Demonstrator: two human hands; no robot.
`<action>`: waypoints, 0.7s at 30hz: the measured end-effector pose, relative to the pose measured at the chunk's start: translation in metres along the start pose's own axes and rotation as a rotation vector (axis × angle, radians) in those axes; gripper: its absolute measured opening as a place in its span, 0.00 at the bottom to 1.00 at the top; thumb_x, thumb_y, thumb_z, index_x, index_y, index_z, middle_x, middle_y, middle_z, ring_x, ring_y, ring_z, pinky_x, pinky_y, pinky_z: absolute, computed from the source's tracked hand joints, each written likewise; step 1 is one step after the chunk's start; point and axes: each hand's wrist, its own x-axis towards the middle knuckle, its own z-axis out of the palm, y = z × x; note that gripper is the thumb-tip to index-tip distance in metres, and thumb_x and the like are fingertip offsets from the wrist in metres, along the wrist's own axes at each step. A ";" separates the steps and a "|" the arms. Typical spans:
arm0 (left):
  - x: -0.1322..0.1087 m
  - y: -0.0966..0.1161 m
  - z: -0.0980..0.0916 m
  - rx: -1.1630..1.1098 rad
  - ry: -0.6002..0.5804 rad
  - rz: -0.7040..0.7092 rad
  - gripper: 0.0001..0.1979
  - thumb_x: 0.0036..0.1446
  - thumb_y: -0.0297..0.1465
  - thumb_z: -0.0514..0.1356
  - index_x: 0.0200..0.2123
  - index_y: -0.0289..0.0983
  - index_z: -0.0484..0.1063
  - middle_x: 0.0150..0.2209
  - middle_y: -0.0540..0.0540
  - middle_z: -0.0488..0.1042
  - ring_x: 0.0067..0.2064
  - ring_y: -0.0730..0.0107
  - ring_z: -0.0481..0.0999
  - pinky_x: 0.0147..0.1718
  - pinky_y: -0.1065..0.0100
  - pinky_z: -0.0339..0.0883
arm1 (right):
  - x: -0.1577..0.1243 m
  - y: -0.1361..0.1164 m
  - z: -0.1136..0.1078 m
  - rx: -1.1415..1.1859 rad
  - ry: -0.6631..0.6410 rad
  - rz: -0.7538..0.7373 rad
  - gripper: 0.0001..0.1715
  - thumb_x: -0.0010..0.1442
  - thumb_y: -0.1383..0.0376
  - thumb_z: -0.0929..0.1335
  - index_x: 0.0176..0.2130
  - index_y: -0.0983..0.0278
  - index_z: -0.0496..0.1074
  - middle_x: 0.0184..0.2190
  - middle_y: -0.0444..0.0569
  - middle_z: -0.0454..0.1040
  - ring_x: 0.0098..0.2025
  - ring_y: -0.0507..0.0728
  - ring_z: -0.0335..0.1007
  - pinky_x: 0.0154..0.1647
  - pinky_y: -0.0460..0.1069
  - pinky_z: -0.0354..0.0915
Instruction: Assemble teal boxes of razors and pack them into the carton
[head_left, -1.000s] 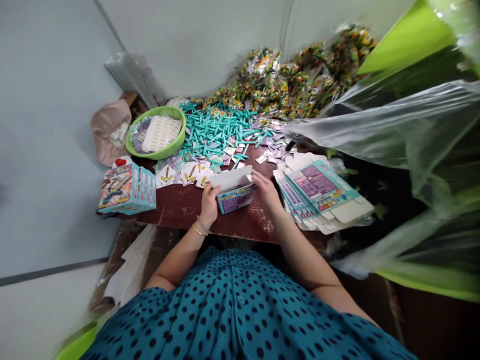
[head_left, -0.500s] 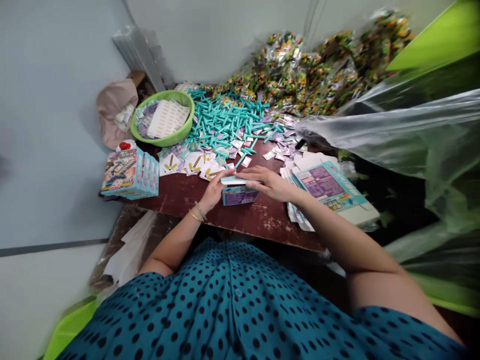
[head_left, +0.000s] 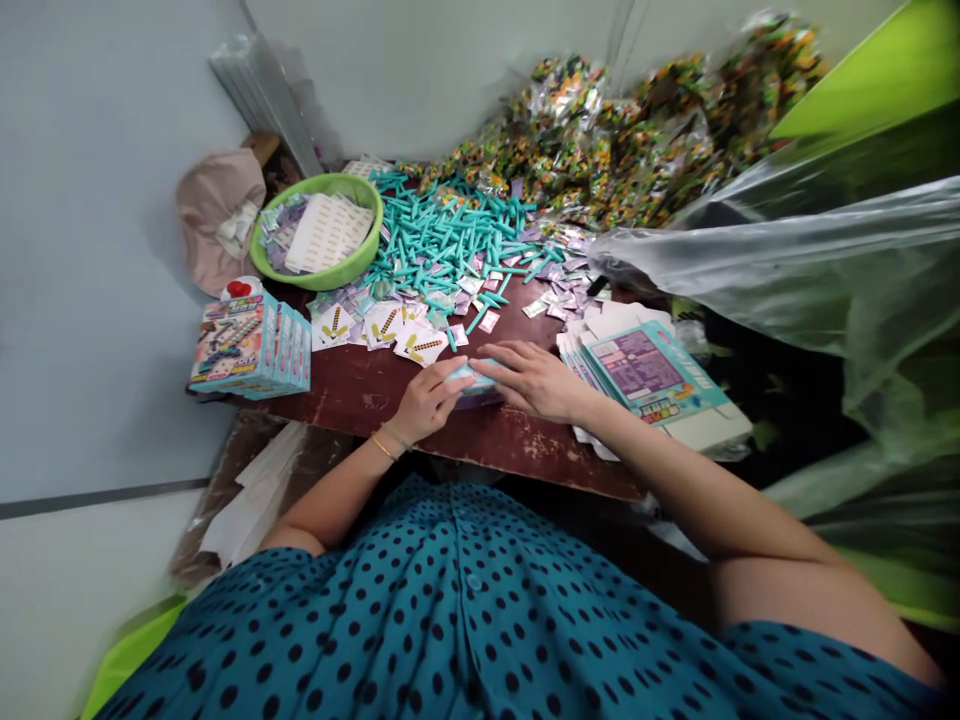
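Observation:
Upright near the front edge of the dark red table [head_left: 360, 400] is a small teal and purple cardboard box [head_left: 478, 393]. My left hand [head_left: 429, 400] grips its left end, fingers bent over the top. From the right, my right hand [head_left: 534, 380] lies across the top with its fingers closed on the box. The top of the box looks closed; my fingers hide much of it. Just beyond are white cards with a pickaxe picture [head_left: 421, 345], small sachets [head_left: 487, 321] and a heap of teal plastic sticks [head_left: 450, 240].
Packed boxes [head_left: 247, 345] stand in a row at the left. Behind them is a green basin [head_left: 337, 270] of sachets and sheets. Flattened cartons [head_left: 652, 375] are stacked at the right, beside clear plastic sheeting [head_left: 750, 230]. Bags of colourful pieces [head_left: 600, 150] pile along the wall.
The box's top flap, raised and pale before, is now down. My left hand has come round the box's near left end, and my right fingers press on the top.

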 end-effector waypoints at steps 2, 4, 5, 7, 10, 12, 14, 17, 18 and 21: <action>-0.001 -0.004 0.002 0.017 0.038 0.000 0.15 0.67 0.40 0.61 0.53 0.44 0.78 0.62 0.40 0.75 0.65 0.57 0.73 0.68 0.48 0.62 | 0.000 0.003 0.003 0.025 0.038 -0.022 0.28 0.74 0.59 0.61 0.69 0.56 0.65 0.67 0.53 0.68 0.64 0.66 0.65 0.64 0.66 0.65; 0.000 -0.007 0.003 0.024 0.117 -0.018 0.17 0.65 0.41 0.63 0.54 0.43 0.77 0.61 0.38 0.76 0.65 0.56 0.73 0.67 0.49 0.64 | -0.001 0.006 0.007 0.067 0.096 -0.035 0.27 0.73 0.59 0.61 0.67 0.57 0.68 0.65 0.53 0.70 0.62 0.65 0.67 0.63 0.65 0.66; -0.001 -0.009 0.003 0.029 0.148 -0.029 0.17 0.65 0.42 0.63 0.54 0.42 0.76 0.61 0.37 0.76 0.65 0.56 0.74 0.66 0.49 0.65 | -0.002 0.006 0.010 0.077 0.136 -0.029 0.25 0.73 0.58 0.62 0.66 0.57 0.70 0.64 0.53 0.71 0.62 0.64 0.67 0.63 0.65 0.67; -0.002 -0.013 0.001 0.032 0.154 -0.040 0.16 0.65 0.43 0.63 0.52 0.42 0.77 0.61 0.37 0.76 0.64 0.56 0.74 0.65 0.49 0.66 | -0.008 0.006 0.017 0.066 0.226 -0.001 0.22 0.72 0.58 0.64 0.62 0.55 0.74 0.62 0.51 0.73 0.62 0.64 0.68 0.64 0.66 0.65; -0.005 -0.023 0.000 0.001 0.090 -0.057 0.16 0.66 0.43 0.61 0.51 0.42 0.77 0.62 0.37 0.74 0.65 0.57 0.73 0.67 0.50 0.63 | -0.016 0.003 0.031 0.074 0.373 0.061 0.19 0.71 0.60 0.65 0.58 0.54 0.77 0.60 0.50 0.75 0.63 0.65 0.67 0.65 0.67 0.64; -0.011 -0.033 0.010 -0.041 0.105 -0.128 0.22 0.62 0.45 0.65 0.55 0.40 0.75 0.64 0.34 0.71 0.66 0.54 0.72 0.67 0.49 0.62 | -0.017 0.001 0.037 0.121 0.431 0.101 0.19 0.71 0.60 0.65 0.57 0.54 0.78 0.60 0.51 0.75 0.63 0.65 0.67 0.63 0.66 0.67; -0.020 -0.040 0.030 -0.075 0.128 -0.287 0.30 0.55 0.45 0.69 0.57 0.37 0.71 0.62 0.31 0.73 0.62 0.51 0.75 0.64 0.47 0.65 | -0.016 -0.002 0.040 0.158 0.430 0.116 0.18 0.72 0.60 0.65 0.57 0.54 0.78 0.59 0.52 0.76 0.63 0.65 0.67 0.62 0.66 0.69; -0.034 -0.041 0.058 -0.061 0.156 -0.485 0.27 0.53 0.44 0.70 0.51 0.35 0.72 0.47 0.37 0.79 0.48 0.53 0.80 0.54 0.49 0.73 | -0.023 -0.011 0.039 0.135 0.483 0.142 0.24 0.71 0.60 0.66 0.64 0.54 0.71 0.64 0.54 0.71 0.67 0.66 0.64 0.65 0.68 0.66; -0.036 -0.038 0.059 -0.031 0.184 -0.471 0.24 0.55 0.43 0.69 0.49 0.36 0.73 0.44 0.39 0.80 0.46 0.55 0.80 0.51 0.52 0.74 | -0.030 -0.014 0.040 0.108 0.553 0.183 0.30 0.70 0.58 0.66 0.69 0.55 0.65 0.67 0.56 0.67 0.69 0.68 0.62 0.67 0.70 0.64; -0.038 -0.016 0.014 0.188 0.388 -0.235 0.19 0.56 0.41 0.68 0.48 0.39 0.76 0.45 0.41 0.79 0.47 0.56 0.79 0.50 0.56 0.73 | -0.065 -0.015 0.047 0.009 0.810 0.433 0.42 0.68 0.54 0.68 0.74 0.60 0.54 0.70 0.62 0.62 0.72 0.72 0.58 0.69 0.73 0.60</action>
